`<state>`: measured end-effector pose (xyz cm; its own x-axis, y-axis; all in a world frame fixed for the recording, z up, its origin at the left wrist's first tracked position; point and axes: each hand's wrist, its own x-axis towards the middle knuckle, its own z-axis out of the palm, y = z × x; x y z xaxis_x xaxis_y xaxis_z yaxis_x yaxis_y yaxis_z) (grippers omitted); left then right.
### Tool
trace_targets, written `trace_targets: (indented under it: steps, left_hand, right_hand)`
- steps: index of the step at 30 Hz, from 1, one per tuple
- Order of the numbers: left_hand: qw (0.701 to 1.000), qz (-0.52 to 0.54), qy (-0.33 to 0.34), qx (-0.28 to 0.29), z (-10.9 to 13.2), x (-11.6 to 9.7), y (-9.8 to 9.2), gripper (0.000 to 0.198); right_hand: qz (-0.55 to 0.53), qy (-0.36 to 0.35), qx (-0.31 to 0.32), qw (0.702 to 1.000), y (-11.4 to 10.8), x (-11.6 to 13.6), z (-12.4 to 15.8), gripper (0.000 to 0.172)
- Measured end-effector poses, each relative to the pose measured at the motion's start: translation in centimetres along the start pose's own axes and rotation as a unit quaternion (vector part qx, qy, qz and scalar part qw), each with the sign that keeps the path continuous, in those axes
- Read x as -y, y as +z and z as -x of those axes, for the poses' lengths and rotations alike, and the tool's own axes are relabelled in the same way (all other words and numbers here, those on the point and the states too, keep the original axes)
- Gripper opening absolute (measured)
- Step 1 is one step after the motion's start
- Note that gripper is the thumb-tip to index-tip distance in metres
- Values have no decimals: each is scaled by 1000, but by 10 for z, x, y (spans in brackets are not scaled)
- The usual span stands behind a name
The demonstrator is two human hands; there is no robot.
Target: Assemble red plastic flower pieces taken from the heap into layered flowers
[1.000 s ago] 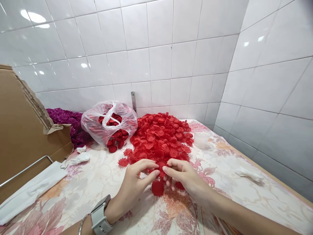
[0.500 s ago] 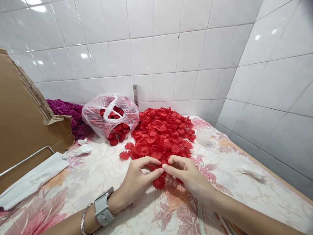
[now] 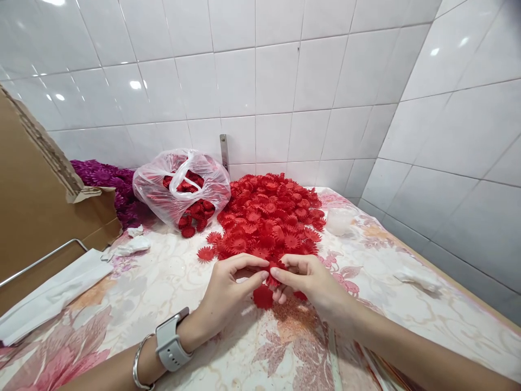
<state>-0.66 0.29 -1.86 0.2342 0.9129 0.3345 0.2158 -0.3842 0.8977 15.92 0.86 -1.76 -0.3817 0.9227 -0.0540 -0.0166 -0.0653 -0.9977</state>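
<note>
Pinching: left hand (image 3: pixel 228 287) and right hand (image 3: pixel 315 278) hold one red fringed piece (image 3: pixel 272 279) between narrowed fingertips, at the red heap (image 3: pixel 266 214)'s near edge.
Fringe: more shows between the hands than half a second ago, perhaps from turning or spreading; fingers partly hide it.

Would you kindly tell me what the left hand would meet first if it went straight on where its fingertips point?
The left hand would likely meet the red flower piece first, then the right hand; whether it already touches the piece is hard to tell.
</note>
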Motion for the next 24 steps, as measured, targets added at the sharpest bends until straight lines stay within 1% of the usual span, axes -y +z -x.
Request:
trace_targets:
  steps: [6, 13, 17, 21, 24]
  left_hand:
    - [1000, 19, -7, 19, -1, 0, 0, 12]
    - [997, 47, -20, 62, 1, -2, 0, 12]
    - [995, 54, -38, 78, 1, -2, 0, 13]
    - [996, 46, -36, 64, -1, -3, -1, 9]
    - [999, 15, -39, 30, -2, -4, -1, 7]
  right_hand:
    - [7, 9, -12, 1000, -1, -1, 3, 29]
    - [-6, 22, -15, 1000, -1, -3, 2, 34]
    - [-9, 9, 4, 1000, -2, -5, 1, 37]
    - [-6, -7, 51, 999, -2, -5, 0, 35]
    - [-1, -7, 56, 998, 0, -1, 1, 34]
